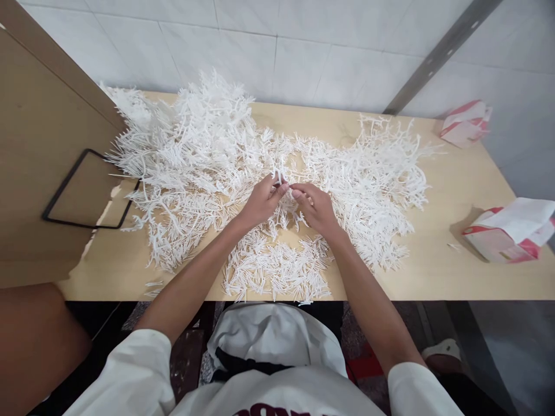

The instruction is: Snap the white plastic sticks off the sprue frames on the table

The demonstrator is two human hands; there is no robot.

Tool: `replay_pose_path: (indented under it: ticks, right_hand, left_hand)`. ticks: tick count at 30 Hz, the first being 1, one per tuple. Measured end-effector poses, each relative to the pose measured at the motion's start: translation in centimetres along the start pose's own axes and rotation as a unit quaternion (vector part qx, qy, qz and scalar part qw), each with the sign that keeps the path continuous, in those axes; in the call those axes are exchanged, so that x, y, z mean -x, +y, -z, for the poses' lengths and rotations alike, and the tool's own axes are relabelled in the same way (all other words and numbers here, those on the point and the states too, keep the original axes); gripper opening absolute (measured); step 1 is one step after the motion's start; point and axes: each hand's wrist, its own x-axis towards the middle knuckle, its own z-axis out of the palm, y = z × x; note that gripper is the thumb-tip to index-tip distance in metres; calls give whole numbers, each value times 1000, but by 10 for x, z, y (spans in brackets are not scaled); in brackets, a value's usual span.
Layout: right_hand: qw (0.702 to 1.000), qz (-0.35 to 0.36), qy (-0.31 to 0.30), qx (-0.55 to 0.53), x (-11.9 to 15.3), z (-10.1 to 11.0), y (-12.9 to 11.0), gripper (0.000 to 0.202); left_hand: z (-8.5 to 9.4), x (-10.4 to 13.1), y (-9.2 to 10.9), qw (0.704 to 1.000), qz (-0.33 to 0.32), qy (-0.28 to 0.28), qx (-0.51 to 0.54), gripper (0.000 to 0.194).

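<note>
Over the middle of the table, my left hand (262,200) pinches a small white branched piece (281,175) between thumb and fingers. Close beside it on the right, my right hand (315,207) has thumb and forefinger pressed together at the lower end of that piece; the fingertips of both hands nearly touch. White branched plastic-looking pieces surround the hands: a tall heap (195,133) at the left, another heap (377,179) at the right, and a low pile of short thin bits (280,268) near the front edge.
The light wooden table (451,231) meets a tiled wall. Two red-and-white paper boxes (466,123) stand at the right. A brown cardboard panel (47,150) and a black rectangular frame (65,188) are at the left. Part of another person shows at the lower left.
</note>
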Motion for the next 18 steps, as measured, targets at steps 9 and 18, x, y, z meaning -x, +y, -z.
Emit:
replay_pose_path:
  ticks: [9,18]
  right_hand:
    - [997,3,-63,55,1,-5,-2,18]
    - [999,12,-37,31,0,-1,3,19]
  left_hand:
    - [-6,3,-8,984,-62,-42,-164,15]
    - [-1,0,-4,998,-3,-56,12,16]
